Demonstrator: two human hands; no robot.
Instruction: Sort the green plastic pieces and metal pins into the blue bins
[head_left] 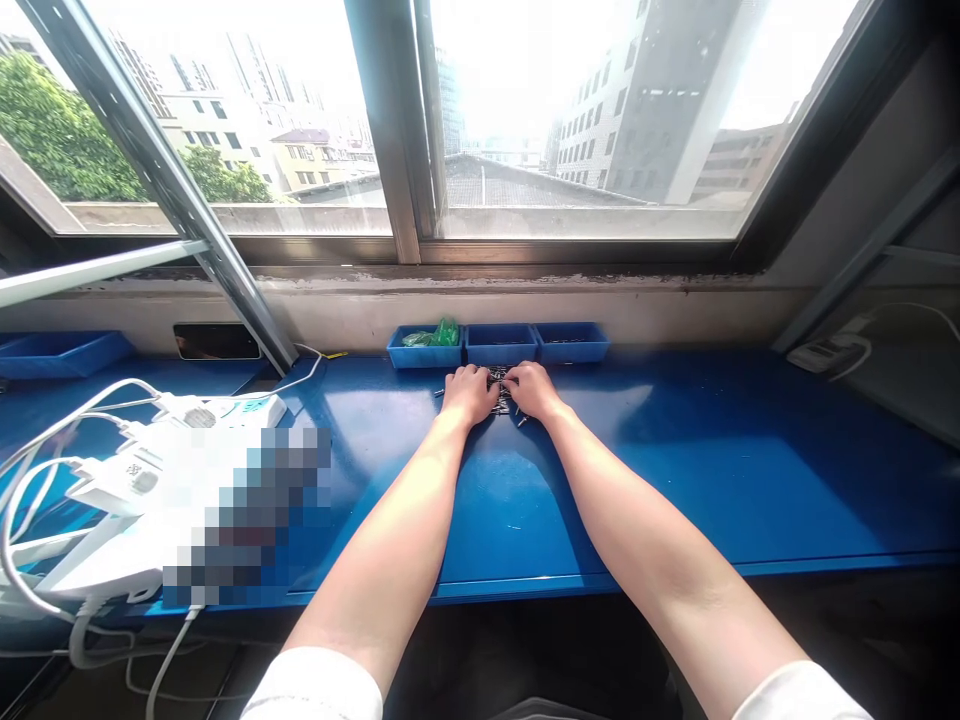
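Observation:
A small heap of thin, screw-like metal pieces (501,400) lies on the blue worktop (517,500), between my two hands. My left hand (469,394) rests at the heap's left side, fingers curled down and thumb turned toward the pieces; what it grips is hidden. From the right, my right hand (534,390) reaches in with thumb and forefinger pinched together at the pieces. One loose piece lies below my right hand, and another sticks out left of my left hand.
Behind the hands stand a blue bin with green plastic bags (424,346), a middle blue bin (501,344) and a right blue bin (571,343). A white power strip (180,450) with plugs and cables crowds the left. A phone (217,341) lies near the metal post (225,270).

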